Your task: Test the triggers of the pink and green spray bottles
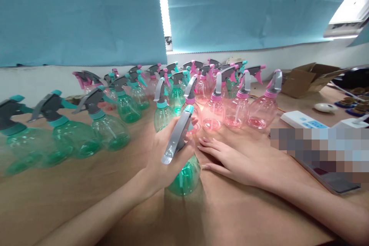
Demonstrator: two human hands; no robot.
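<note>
My left hand (165,157) is wrapped round the neck of a green spray bottle (184,180) with a grey and teal trigger head. The bottle stands upright at the middle of the table, its neck partly hidden by my fingers. Just to its right, my right hand (230,161) lies flat on the wood with fingers stretched out, holding nothing. Beyond my hands is a row of pink spray bottles (212,113), and behind my left hand another green spray bottle (162,115) is partly covered.
Several green spray bottles (111,130) line the left side of the wooden table (115,196). More bottles in both colours crowd toward the wall. At right are a white power strip (302,120), a blurred-out device, a white computer mouse (325,107) and an open cardboard box (302,80).
</note>
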